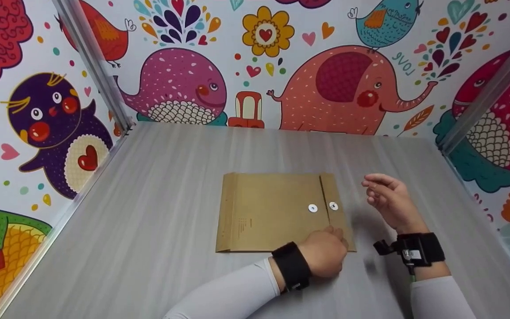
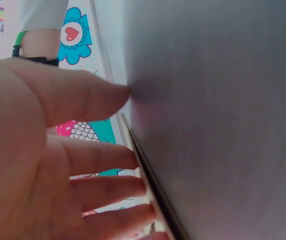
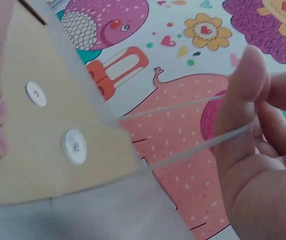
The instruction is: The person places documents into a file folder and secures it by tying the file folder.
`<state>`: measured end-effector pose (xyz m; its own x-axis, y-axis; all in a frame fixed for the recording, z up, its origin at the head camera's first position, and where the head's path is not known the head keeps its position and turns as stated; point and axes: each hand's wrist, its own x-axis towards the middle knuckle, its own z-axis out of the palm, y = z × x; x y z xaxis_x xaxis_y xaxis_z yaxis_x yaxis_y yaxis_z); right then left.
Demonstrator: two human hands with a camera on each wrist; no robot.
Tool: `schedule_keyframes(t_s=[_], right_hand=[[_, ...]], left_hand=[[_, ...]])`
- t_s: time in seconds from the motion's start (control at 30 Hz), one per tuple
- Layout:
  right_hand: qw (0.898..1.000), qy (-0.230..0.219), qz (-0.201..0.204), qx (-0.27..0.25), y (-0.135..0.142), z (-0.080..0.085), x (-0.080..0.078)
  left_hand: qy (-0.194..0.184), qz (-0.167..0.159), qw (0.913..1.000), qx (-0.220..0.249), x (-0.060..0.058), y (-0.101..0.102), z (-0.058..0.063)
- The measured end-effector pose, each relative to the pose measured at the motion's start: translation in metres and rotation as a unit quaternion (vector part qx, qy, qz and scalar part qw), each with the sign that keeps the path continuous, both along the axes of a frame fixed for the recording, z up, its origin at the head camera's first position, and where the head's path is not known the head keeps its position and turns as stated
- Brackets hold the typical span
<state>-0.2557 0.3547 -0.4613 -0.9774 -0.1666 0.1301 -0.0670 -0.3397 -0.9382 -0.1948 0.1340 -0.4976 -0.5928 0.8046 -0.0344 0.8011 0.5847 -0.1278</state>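
Observation:
A brown paper envelope (image 1: 272, 212) lies flat in the middle of the grey table (image 1: 157, 177), its flap at the right with two white round buttons (image 1: 312, 208) (image 1: 333, 206). My left hand (image 1: 331, 241) rests on the envelope's near right corner, and its fingers (image 2: 108, 157) lie fairly straight against the envelope's edge (image 2: 148, 175). My right hand (image 1: 376, 188) hovers just right of the flap. In the right wrist view a thin pale string (image 3: 193, 150) runs from the flap (image 3: 83, 170) to my right thumb (image 3: 243, 115), where the fingers pinch it.
Walls with bright cartoon animals (image 1: 339, 88) close in the table on three sides, with metal posts (image 1: 91, 62) (image 1: 485, 97) at the back corners. Bare grey tabletop surrounds the envelope. Both wrists wear black camera straps (image 1: 414, 250).

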Motion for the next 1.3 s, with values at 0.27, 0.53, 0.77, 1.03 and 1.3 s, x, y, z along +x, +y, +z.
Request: schedule_keyframes(t_s=[0.27, 0.53, 0.77, 1.03, 1.3], right_hand=[[0.991, 0.009, -0.135, 0.021, -0.006, 0.012, 0.006], [0.963, 0.044, -0.132, 0.229, -0.07, 0.015, -0.012], [0.883, 0.138, -0.065, 0.444, -0.101, 0.02, -0.033], [0.818, 0.142, -0.111, 0.546, -0.079, 0.009, -0.037], [0.794, 0.09, -0.007, 0.601, -0.046, -0.009, -0.042]], left_hand=[[-0.015, 0.002, 0.9998, -0.013, 0.0, 0.0, -0.001], [-0.02, 0.012, 0.9995, -0.023, 0.0, -0.008, -0.003], [-0.054, 0.019, 0.998, -0.027, -0.001, 0.004, 0.001], [-0.025, 0.008, 0.998, -0.057, 0.001, 0.006, 0.002], [-0.063, 0.001, 0.9963, -0.058, -0.005, 0.003, 0.009]])
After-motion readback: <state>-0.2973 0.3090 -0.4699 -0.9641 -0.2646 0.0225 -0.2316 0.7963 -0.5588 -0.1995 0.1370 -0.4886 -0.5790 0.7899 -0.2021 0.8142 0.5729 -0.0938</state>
